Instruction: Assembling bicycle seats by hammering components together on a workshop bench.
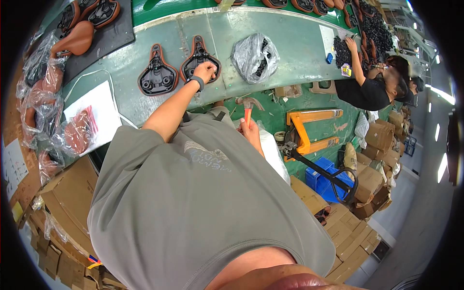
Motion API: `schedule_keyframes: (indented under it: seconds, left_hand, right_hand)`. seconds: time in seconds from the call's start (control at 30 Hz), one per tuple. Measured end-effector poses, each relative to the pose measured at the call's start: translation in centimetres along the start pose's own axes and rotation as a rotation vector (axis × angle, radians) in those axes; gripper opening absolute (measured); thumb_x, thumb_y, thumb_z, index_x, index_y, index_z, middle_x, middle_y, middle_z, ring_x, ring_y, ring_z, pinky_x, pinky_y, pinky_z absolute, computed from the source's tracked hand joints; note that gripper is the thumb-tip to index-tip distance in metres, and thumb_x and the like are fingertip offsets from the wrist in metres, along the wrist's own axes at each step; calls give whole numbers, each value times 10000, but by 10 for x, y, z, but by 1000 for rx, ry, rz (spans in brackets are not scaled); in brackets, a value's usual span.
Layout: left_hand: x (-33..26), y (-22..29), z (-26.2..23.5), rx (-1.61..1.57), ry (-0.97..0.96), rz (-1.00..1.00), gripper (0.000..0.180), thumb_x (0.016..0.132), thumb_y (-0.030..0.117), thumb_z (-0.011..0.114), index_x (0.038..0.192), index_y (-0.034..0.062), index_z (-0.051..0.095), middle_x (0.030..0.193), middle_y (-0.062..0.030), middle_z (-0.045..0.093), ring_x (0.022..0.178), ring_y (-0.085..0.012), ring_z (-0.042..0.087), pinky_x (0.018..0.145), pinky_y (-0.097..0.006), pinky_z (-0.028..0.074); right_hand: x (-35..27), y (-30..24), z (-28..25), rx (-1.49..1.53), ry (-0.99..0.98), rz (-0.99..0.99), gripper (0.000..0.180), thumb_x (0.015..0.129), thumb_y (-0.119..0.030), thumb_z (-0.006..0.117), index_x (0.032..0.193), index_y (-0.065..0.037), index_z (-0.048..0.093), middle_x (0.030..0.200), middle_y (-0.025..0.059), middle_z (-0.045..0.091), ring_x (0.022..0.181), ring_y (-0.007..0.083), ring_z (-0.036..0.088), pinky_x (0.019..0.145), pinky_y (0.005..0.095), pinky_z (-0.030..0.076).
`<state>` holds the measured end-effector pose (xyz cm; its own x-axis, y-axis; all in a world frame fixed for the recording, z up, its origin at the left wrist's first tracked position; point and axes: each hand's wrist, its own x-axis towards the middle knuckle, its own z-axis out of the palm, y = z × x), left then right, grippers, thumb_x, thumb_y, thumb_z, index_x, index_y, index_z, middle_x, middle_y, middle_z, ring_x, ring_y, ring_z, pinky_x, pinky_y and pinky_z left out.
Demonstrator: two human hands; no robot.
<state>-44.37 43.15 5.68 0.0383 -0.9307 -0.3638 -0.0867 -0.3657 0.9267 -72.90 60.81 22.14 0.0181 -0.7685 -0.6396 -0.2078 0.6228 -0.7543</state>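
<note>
Two bicycle saddles lie upside down on the bench, their black undersides and brown rims showing. My left hand, with a dark band at its wrist, rests on the base of the right saddle. Its fingers are curled together, and whatever they pinch is too small to make out. Just left of it lies the other saddle, untouched. My right hand is wrapped round the red-orange handle of a claw hammer. The hammer is held upright beyond the bench's near edge, its metal head uppermost.
A clear plastic bag of small black parts sits right of the saddles. More brown saddles, some wrapped, crowd the left. On the right, a co-worker reaches over black parts. A yellow pallet jack and blue crate stand below.
</note>
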Motion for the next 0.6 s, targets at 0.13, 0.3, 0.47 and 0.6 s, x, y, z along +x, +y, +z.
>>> schedule_keyframes:
  seconds: [0.13, 0.3, 0.47, 0.6]
  left_hand:
    - [0, 5, 5, 118, 85, 1, 205, 982, 248, 719, 1092, 93, 797, 754, -37, 777, 704, -162, 745, 716, -344, 565]
    - [2, 13, 3, 163, 159, -129, 283, 972, 278, 730, 1209, 145, 809, 779, -31, 797, 761, -168, 768, 776, -347, 581]
    - [-3, 8, 6, 223, 138, -7, 268, 1032, 293, 653, 1207, 174, 817, 771, -47, 788, 778, -220, 765, 773, -379, 579]
    - [-10, 9, 5, 194, 142, 17, 293, 1058, 287, 627, 1247, 140, 796, 709, -62, 754, 686, -196, 738, 698, -370, 559]
  right_hand:
    - [-3, -23, 4, -197, -5, -44, 296, 1116, -297, 585, 1011, -21, 600, 728, 20, 583, 548, 151, 617, 500, 309, 506]
    - [6, -51, 18, -369, -11, -167, 292, 1118, -281, 569, 1006, -14, 608, 665, 21, 577, 491, 139, 556, 463, 327, 443]
    - [45, -73, 38, -497, -51, -348, 280, 1124, -245, 525, 1084, 10, 634, 702, 93, 650, 566, 223, 628, 565, 401, 503]
    - [61, -112, 63, -578, 17, -512, 255, 1113, -216, 543, 1171, 14, 637, 759, 184, 679, 671, 361, 683, 633, 471, 524]
